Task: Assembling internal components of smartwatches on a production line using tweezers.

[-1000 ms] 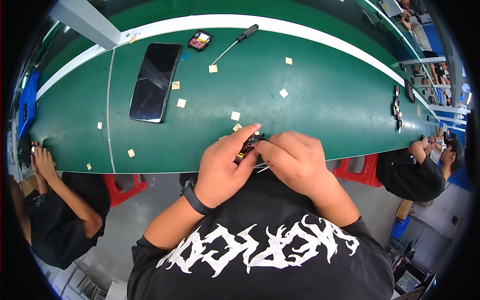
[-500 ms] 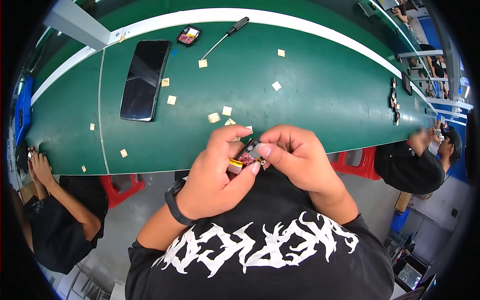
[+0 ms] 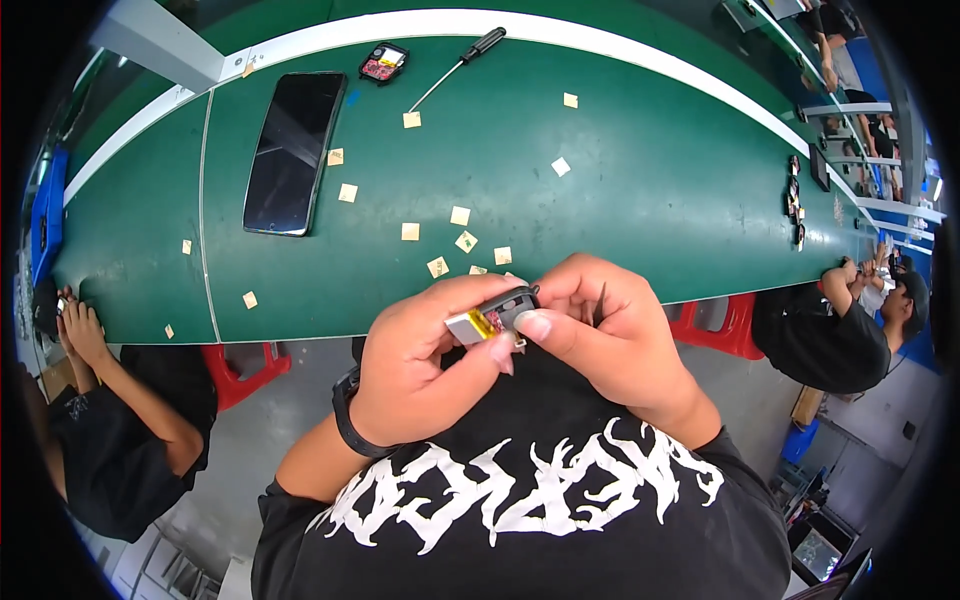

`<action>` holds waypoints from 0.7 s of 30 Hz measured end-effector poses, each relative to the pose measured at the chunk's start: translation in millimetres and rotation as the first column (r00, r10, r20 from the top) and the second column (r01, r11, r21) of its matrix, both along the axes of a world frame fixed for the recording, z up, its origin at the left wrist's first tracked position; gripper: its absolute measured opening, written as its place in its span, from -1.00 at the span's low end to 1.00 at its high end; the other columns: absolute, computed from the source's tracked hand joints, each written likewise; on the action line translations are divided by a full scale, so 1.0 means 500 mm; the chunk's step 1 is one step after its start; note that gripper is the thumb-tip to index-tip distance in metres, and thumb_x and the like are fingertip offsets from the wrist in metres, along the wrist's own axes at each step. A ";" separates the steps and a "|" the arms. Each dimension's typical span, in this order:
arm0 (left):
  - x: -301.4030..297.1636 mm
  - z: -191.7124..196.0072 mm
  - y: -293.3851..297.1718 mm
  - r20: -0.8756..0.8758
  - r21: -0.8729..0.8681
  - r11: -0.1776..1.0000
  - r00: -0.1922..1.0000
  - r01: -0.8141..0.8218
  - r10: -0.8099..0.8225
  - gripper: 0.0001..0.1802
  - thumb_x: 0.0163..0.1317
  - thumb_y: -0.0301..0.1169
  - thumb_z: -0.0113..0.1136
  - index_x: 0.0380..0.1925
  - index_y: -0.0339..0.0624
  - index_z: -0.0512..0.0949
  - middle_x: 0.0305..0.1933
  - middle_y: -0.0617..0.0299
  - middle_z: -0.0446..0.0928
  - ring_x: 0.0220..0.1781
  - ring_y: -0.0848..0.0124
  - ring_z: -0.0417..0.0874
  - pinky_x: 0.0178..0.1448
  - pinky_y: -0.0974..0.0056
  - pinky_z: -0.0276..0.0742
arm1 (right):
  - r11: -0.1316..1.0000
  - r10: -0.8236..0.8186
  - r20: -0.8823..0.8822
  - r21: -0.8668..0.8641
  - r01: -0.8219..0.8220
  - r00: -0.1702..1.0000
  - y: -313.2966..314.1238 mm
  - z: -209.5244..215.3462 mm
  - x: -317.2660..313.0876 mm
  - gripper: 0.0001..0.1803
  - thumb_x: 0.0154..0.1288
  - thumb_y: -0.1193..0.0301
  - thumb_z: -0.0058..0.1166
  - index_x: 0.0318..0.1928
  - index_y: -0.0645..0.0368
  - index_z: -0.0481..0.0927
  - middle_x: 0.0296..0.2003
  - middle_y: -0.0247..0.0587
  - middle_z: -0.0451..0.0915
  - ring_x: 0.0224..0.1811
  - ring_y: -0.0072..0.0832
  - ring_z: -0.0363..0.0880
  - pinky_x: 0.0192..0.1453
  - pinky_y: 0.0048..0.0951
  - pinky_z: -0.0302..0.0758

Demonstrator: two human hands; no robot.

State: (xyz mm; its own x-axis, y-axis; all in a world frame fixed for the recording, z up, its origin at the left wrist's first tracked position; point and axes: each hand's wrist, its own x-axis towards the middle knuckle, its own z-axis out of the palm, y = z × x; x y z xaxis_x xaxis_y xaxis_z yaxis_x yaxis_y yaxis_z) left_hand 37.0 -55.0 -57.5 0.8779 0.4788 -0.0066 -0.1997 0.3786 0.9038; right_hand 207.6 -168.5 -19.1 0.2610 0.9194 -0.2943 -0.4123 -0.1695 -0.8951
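Observation:
My left hand, with a dark band on its wrist, grips a small black device casing in front of my chest, just off the table's near edge. A silver battery with yellow tape sticks out at the casing's left side, and part of a red circuit board shows inside. My right hand is closed with its thumb pressed on the casing's right side. Something thin and dark shows among its fingers; I cannot make out what it is. Several small cream paper squares lie just beyond my hands.
On the green table are a black smartphone, a screwdriver and another opened device. Small dark parts lie far right. Other people sit left and right; red stools stand by the near edge.
The casing has tilted in my hands, and more of the silver battery shows. A paper square blurred in motion earlier now lies still on the table. The view has shifted slightly.

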 end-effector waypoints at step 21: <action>0.015 0.004 0.012 -0.153 0.684 0.722 0.947 -0.106 0.284 -0.48 0.17 -0.67 0.28 0.19 -0.28 0.59 -0.36 0.16 0.63 -0.49 0.43 0.61 -0.39 0.35 0.51 | 0.977 0.031 0.784 0.108 -0.186 0.620 0.007 -0.018 0.005 -0.80 0.22 0.59 0.34 -0.18 0.21 0.59 -0.38 -0.30 0.60 -0.53 -0.62 0.51 -0.47 -0.49 0.45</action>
